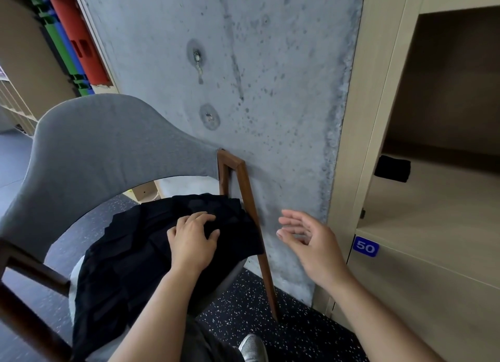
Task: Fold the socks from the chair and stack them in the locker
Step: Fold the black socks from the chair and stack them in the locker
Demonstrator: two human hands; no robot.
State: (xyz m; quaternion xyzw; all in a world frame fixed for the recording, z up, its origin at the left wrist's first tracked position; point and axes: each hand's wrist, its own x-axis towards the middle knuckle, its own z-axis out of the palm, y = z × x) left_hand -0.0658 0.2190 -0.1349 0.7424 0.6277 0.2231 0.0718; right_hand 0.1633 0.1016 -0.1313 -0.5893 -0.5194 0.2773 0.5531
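- Concrete wall (270, 91) fills the background, its rough grey face directly beyond both hands, with speckled dark flooring (243, 315) below them.
- One open locker (446, 188) stands to the right of the right hand; a single folded black sock bundle (392, 168) already lies on its shelf, above and well apart from that hand.
- One grey chair (102, 150) with a wooden frame sits under the left hand, its seat covered by a heap of black socks (130, 253). How many socks are in it cannot be counted, since they merge into one dark mass.
- Left hand (193, 238) rests on the heap with fingers curled into the fabric, apparently pinching one sock near the heap's far edge.
- Right hand (308, 237) hovers empty, fingers spread and relaxed, between the heap and the locker.
- Risks, as I judge them: black on black makes it easy to lift two socks as one or mismatch a pair; tugging from the top could drag neighbours off the seat's right edge onto the floor.
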